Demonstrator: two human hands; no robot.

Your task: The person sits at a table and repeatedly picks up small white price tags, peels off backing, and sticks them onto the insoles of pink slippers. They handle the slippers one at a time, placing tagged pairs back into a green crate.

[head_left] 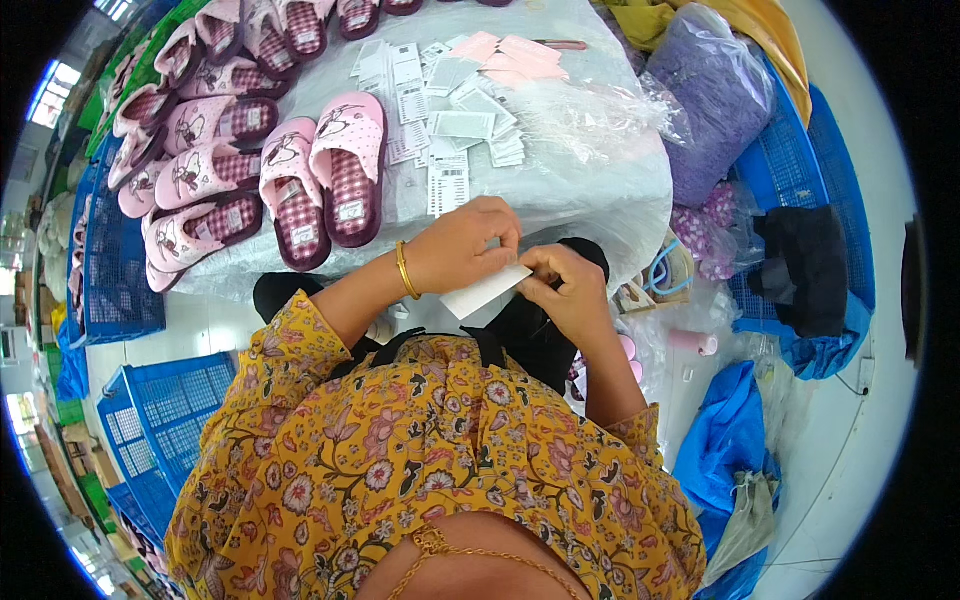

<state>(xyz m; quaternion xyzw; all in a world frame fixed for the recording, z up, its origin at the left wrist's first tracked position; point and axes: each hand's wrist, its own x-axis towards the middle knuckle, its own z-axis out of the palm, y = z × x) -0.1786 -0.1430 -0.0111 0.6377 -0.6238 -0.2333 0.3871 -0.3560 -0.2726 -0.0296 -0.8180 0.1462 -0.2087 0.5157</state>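
Observation:
Over my lap, at the near edge of the table, both hands hold a white paper tag (484, 294). My right hand (572, 292) pinches its right corner between thumb and fingers. My left hand (462, 246), a gold bangle on its wrist, bends its fingers closed at the tag's upper edge; whether they grip something besides the tag is hidden. Left of my hands stands a pair of pink slippers (348, 170) with checked insoles and dark soles. Beyond the hands lie several loose white printed tags (462, 124) and a pile of pink cards (524, 58).
The table (600, 190) is covered in clear plastic. More pink slippers (205, 225) crowd its left side. Blue crates (165, 410) stand at the left, others at the right. A purple bundle in plastic (712, 110) sits by the right edge, above a blue sheet (722, 420).

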